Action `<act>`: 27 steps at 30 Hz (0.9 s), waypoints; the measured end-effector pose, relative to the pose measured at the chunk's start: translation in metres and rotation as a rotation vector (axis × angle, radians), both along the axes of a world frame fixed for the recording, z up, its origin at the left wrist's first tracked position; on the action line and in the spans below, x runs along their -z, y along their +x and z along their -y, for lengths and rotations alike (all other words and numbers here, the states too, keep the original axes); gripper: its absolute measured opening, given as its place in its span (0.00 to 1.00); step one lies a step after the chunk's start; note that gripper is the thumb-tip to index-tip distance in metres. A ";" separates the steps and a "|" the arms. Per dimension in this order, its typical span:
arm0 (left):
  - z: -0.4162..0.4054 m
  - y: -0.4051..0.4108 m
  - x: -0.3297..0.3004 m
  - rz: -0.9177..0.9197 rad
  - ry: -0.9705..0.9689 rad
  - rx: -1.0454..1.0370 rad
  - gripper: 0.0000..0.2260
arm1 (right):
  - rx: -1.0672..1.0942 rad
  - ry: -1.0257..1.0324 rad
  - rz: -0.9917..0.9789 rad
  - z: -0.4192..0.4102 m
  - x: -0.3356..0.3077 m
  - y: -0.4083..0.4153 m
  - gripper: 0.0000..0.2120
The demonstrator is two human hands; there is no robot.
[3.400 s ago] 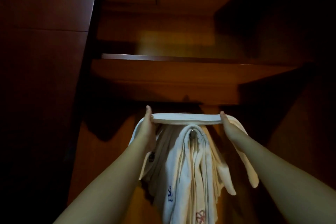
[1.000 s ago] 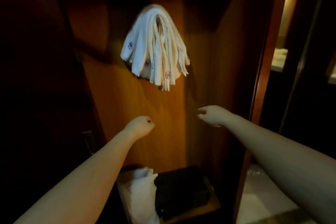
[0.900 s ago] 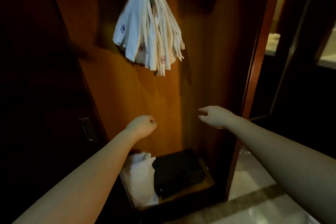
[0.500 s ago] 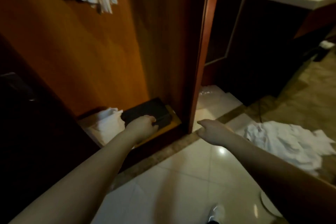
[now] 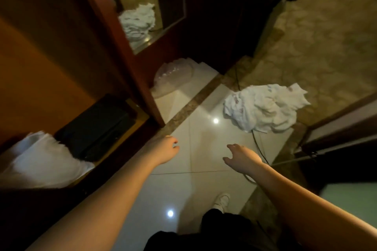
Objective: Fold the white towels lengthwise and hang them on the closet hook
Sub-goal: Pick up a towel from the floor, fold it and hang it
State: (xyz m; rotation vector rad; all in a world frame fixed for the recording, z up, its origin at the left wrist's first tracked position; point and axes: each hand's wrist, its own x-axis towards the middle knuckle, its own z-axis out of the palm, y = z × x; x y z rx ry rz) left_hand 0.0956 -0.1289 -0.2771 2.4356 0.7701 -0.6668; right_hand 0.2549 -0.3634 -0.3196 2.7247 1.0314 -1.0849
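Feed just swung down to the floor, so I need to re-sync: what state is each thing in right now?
Left hand: empty, fingers loosely curled.
Right hand: empty, fingers spread.
White towels: crumpled heap on the floor, unfolded.
Closet door: open.
Black box: closed, on the closet floor.

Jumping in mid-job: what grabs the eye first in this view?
A crumpled heap of white towels on the floor tiles, ahead and right of the hands. The left hand and right hand hang over the tiles, holding nothing. A mirror on the closet door reflects the heap.
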 end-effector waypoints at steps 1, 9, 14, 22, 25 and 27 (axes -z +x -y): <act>0.006 0.023 0.009 -0.012 0.000 0.034 0.19 | 0.020 -0.016 -0.002 0.011 0.003 0.019 0.29; 0.040 0.187 0.067 -0.075 -0.027 0.202 0.18 | 0.231 -0.146 -0.031 0.075 0.036 0.151 0.26; 0.041 0.287 0.104 -0.122 -0.034 0.271 0.17 | 0.389 -0.165 -0.060 0.078 0.065 0.227 0.26; 0.010 0.462 0.174 -0.209 -0.053 0.428 0.16 | 0.570 -0.192 -0.132 0.057 0.125 0.343 0.26; -0.004 0.519 0.201 -0.238 -0.064 0.490 0.16 | 0.624 -0.236 -0.179 0.049 0.155 0.379 0.25; -0.012 0.553 0.223 -0.243 -0.058 0.529 0.15 | 0.631 -0.253 -0.212 0.042 0.176 0.405 0.25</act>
